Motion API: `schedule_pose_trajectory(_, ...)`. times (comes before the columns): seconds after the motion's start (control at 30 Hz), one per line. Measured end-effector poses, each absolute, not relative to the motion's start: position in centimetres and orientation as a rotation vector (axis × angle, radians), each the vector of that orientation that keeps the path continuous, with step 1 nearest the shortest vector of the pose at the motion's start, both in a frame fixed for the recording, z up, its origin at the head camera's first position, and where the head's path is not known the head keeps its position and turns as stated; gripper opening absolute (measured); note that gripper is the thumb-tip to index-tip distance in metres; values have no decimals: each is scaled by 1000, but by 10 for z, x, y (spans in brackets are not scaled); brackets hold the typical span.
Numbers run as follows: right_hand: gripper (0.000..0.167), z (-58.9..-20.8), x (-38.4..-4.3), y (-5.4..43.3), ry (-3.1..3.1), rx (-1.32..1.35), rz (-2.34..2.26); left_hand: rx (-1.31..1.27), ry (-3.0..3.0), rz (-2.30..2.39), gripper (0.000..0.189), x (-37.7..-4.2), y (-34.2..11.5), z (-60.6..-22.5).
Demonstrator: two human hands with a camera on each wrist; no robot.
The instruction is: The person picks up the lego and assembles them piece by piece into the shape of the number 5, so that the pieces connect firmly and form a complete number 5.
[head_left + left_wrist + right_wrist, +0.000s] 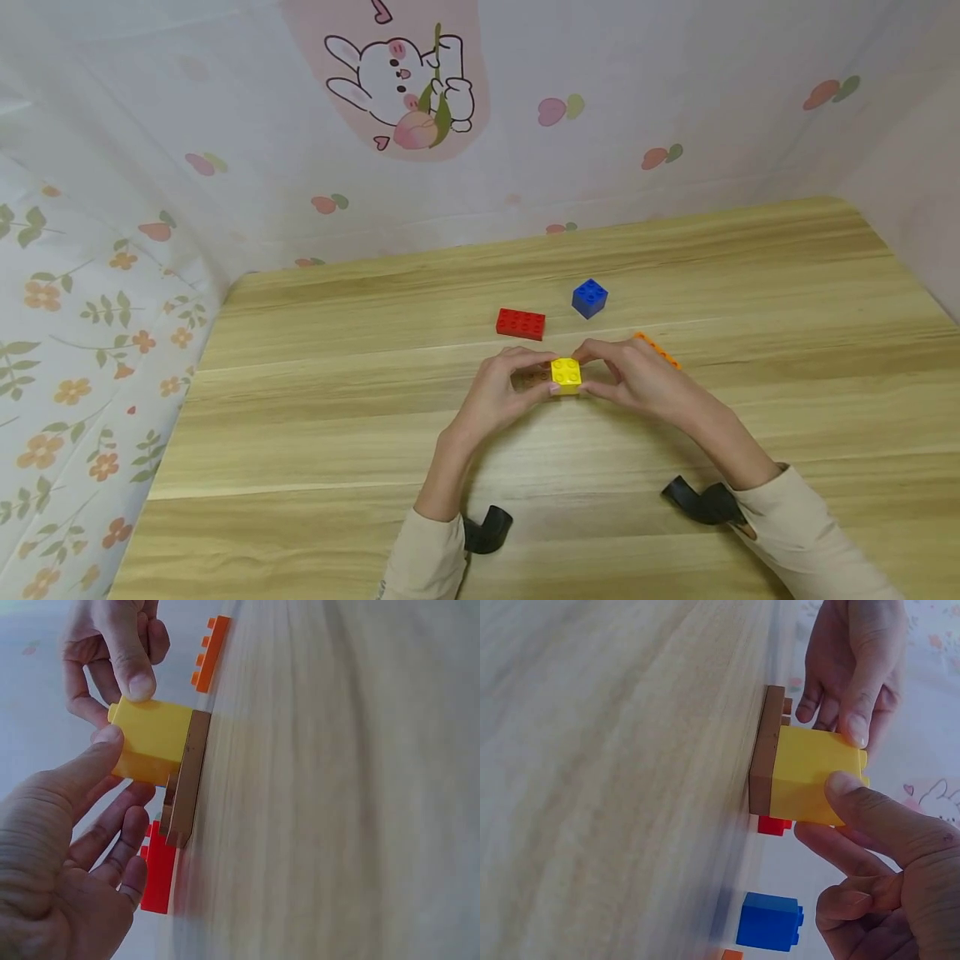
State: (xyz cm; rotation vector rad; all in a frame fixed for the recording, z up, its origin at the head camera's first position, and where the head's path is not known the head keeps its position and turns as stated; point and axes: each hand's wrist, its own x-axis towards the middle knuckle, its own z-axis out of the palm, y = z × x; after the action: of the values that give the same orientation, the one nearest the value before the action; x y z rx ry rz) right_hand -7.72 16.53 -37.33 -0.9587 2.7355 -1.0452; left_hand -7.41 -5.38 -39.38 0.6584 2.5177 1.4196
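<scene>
A yellow 2x2 building brick point(566, 376) sits upright at one end of a flat brown brick point(187, 791) on the table. From its left side my left hand point(498, 390) pinches the yellow brick between thumb and fingers. My right hand point(634, 377) pinches the same brick from the right. In the right wrist view both thumbs press on the near faces of the yellow brick point(810, 772), studs facing up off the table. Several studs of the brown brick show beside it, under my left hand.
Just beyond my hands lies a red 2x4 brick point(521, 324), with a blue 2x2 brick point(590, 298) to its right. A thin orange brick point(658, 351) lies behind my right hand. Patterned cloth point(510, 167) hangs along the table's back edge.
</scene>
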Motion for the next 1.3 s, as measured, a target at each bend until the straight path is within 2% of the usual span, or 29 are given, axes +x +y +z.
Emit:
schedule_pose_trajectory(0.77,29,-377,-75,169,2762,-901,-1078,652,2470,1420,38,-76,-52,-392)
schedule_pose_trajectory(1.3,33,-391,-76,164,2680,-713,-1250,648,2496,1397,39,-76,-53,-393)
